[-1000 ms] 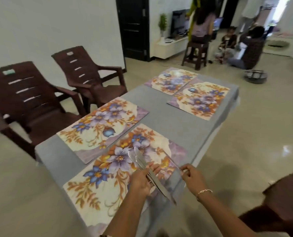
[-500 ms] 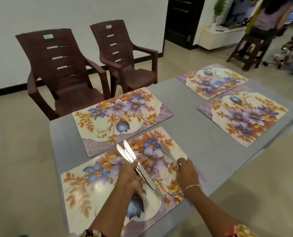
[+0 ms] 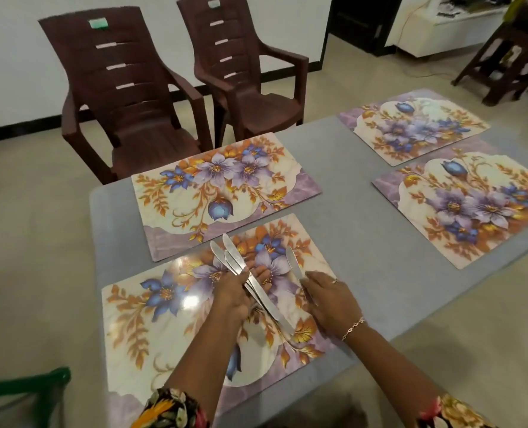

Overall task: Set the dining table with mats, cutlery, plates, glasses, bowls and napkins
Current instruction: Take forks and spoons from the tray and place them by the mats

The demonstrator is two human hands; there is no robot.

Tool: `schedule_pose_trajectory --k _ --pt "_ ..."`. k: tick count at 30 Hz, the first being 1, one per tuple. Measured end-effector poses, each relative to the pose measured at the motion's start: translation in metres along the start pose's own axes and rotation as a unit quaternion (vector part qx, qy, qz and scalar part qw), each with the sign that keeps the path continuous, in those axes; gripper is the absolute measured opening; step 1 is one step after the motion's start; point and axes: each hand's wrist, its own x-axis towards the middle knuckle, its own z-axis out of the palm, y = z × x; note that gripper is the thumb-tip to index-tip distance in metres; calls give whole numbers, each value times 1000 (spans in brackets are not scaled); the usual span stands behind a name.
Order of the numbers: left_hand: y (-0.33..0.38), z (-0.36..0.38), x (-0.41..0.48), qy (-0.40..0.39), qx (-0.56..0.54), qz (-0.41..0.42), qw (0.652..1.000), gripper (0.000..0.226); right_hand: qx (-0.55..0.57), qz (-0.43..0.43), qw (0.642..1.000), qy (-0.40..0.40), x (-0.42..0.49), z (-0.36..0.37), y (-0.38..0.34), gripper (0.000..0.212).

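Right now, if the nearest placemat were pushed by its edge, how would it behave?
Probably stiff: the nearest placemat lies flat with crisp edges. Likely slides rather than buckles: its glossy face shows glare, and the grey table looks smooth. Seems thin, so probably light.

The right hand (image 3: 330,299) covers the handle of a single knife (image 3: 292,261); the view's right edge crops a floral mat (image 3: 472,205), the left a green chair (image 3: 25,390).
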Motion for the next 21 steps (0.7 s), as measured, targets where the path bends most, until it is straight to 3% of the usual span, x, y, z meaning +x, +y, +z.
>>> schedule_pose_trajectory --k 2,4,9,14,21 --pt "-4 4 1 6 -3 13 1000 21 -17 -49 998 -35 -1 -3 7 55" --pt "-11 11 -2 15 -11 31 999 21 2 -77 996 -54 0 -4 17 56" --pt "-35 47 -9 41 -15 50 998 19 185 -48 981 -25 1 -24 39 62" --pt "-76 124 -4 5 25 32 999 15 313 16 948 57 -9 -68 87 37" --pt "-148 247 7 -62 117 -28 991 15 297 177 938 24 -45 -109 191 7"
